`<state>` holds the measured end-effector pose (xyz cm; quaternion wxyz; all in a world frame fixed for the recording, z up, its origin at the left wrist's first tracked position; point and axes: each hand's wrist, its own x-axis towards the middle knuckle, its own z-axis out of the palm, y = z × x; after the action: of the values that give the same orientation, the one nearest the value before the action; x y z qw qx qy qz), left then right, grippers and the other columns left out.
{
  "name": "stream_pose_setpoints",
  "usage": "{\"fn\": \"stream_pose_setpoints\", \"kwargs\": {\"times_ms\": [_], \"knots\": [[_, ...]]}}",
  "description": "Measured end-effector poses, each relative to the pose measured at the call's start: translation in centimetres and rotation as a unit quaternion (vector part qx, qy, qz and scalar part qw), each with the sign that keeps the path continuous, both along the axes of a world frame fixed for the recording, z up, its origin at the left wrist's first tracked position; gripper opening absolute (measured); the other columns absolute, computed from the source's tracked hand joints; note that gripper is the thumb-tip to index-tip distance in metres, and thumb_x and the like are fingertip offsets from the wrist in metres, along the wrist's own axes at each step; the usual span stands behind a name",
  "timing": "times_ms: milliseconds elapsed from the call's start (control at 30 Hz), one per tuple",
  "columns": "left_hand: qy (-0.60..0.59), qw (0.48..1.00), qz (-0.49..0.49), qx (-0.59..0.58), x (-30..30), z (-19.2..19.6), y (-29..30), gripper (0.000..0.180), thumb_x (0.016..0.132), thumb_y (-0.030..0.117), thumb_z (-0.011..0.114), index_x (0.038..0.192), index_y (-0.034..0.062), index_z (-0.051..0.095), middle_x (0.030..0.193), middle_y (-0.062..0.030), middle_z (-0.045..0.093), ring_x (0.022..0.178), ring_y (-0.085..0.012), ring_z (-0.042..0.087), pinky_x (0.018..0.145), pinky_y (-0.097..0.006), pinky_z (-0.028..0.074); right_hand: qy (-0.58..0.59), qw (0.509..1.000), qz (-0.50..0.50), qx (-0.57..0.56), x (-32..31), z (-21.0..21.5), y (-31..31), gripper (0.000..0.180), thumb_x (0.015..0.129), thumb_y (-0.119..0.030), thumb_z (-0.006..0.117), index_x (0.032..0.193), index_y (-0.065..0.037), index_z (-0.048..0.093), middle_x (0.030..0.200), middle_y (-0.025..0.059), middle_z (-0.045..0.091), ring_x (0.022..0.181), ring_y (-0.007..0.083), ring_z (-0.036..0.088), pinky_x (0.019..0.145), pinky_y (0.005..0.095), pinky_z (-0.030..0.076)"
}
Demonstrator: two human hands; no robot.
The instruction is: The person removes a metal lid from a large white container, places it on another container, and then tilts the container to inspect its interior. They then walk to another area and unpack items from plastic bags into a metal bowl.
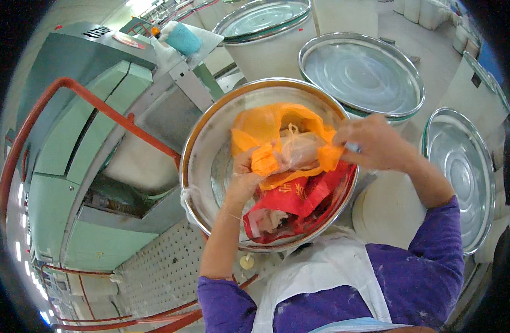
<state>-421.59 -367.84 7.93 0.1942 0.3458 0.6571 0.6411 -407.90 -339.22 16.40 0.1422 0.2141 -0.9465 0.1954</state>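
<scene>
An orange plastic bag [255,117] lies opened out on top of a round metal-rimmed can [192,133] in front of me. My left hand [246,171] is closed on a bunched part of the bag at its left side. At the right, my right hand [374,143], slightly blurred, pinches another gathered end of the bag. A small blue and white thing shows at its fingers, too small to name. Between my hands sits a clear, knotted plastic bag [300,151] with pale contents I cannot make out. Below it, a red bag [291,197] with yellow print lies in the can.
Several tall white cans stand around, including one with a clear round top [363,72] behind and another [460,172] at the right. A green machine [108,139] with a red tube rail [122,123] occupies the left. Perforated metal flooring [166,261] lies below.
</scene>
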Motion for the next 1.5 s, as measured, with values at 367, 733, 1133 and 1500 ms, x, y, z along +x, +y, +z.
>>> {"fn": "stream_pose_setpoints", "kwargs": {"times_ms": [367, 733, 1133, 1500], "knots": [[0.235, 0.969, 0.008, -0.07, 4.1, 1.1, 2.3, 0.034, 0.076, 0.007, 0.072, 0.109, 0.0027, 0.063, 0.097, -0.0102, 0.066, 0.09, -0.0284, 0.064, 0.082, -0.036, 0.049, -0.065, 0.989, 0.103, -0.086, -3.3, 0.4, -8.4, 0.026, 0.079, -0.036, 0.07, 0.093, -0.013, 0.073, 0.083, 0.0104, 0.07, 0.08, 0.03, 0.067, 0.072, 0.0415, 0.052], [0.345, 0.915, 0.147, -0.147, 4.9, 0.9, 2.0, 0.02, 0.091, 0.017, 0.061, 0.103, 0.0028, 0.053, 0.088, -0.0211, 0.065, 0.085, -0.0387, 0.063, 0.073, -0.046, 0.047, -0.117, 0.985, 0.082, -0.1, -6.7, -2.3, -6.4, 0.028, 0.09, -0.033, 0.061, 0.103, -0.011, 0.071, 0.094, 0.0116, 0.071, 0.086, 0.0315, 0.067, 0.076, 0.0416, 0.052], [0.384, 0.9, 0.188, -0.091, 3.8, 0.7, 1.9, 0.019, 0.095, 0.013, 0.052, 0.111, 0.0023, 0.051, 0.074, -0.017, 0.066, 0.069, -0.0318, 0.067, 0.06, -0.038, 0.05, -0.144, 0.968, 0.034, -0.204, -7.1, -2.5, -5.4, 0.031, 0.089, -0.03, 0.064, 0.097, -0.001, 0.07, 0.083, 0.0126, 0.07, 0.075, 0.0205, 0.067, 0.071, 0.0336, 0.05], [-0.15, 0.978, 0.142, 0.002, 2.0, 2.1, 1.0, 0.025, 0.095, 0.016, 0.052, 0.116, 0.0034, 0.055, 0.101, -0.0101, 0.065, 0.091, -0.0197, 0.065, 0.081, -0.035, 0.054, -0.096, 0.961, -0.048, -0.253, -6.8, -3.4, -6.9, 0.025, 0.084, -0.028, 0.067, 0.077, -0.004, 0.068, 0.069, 0.0112, 0.065, 0.066, 0.0246, 0.062, 0.063, 0.0331, 0.048]]}}
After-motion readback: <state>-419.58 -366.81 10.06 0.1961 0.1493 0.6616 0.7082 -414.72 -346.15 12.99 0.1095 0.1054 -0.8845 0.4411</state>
